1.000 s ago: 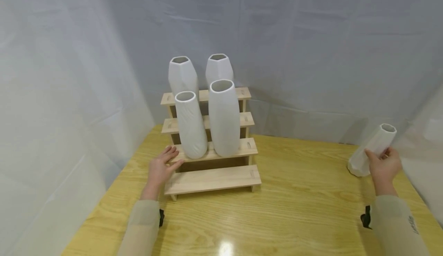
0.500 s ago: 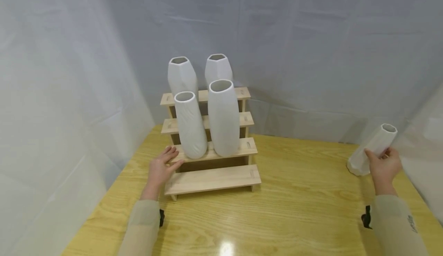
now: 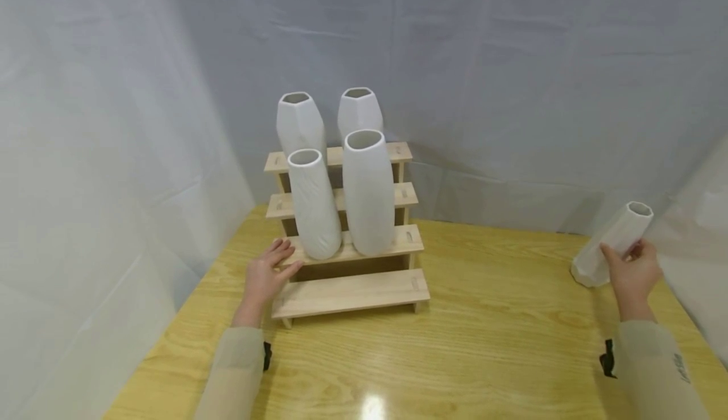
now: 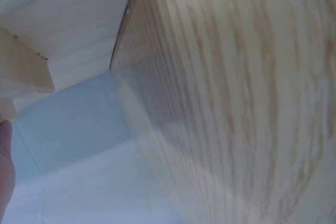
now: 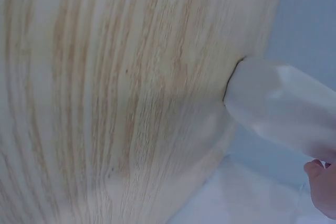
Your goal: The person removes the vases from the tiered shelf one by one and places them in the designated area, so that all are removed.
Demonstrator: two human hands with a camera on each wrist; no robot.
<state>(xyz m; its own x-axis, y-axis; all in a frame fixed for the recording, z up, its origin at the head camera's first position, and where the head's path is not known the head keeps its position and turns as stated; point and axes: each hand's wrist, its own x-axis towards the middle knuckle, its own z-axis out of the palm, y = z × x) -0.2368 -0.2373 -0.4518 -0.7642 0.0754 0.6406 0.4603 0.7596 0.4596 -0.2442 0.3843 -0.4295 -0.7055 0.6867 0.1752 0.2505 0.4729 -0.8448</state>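
On the right of the table, my right hand grips a white faceted vase around its upper part. The vase stands with its base at the tabletop; in the right wrist view the white vase shows its lower body and base edge. At the left, my left hand rests its extended fingers and thumb on the left end of a tiered wooden stand, at the second step from the bottom. That step carries a ribbed white vase and a wider smooth vase.
Behind, the top step bears two faceted white vases, one left and one right; their bases are hidden. The wooden table meets grey-white sheeting at the back and both sides.
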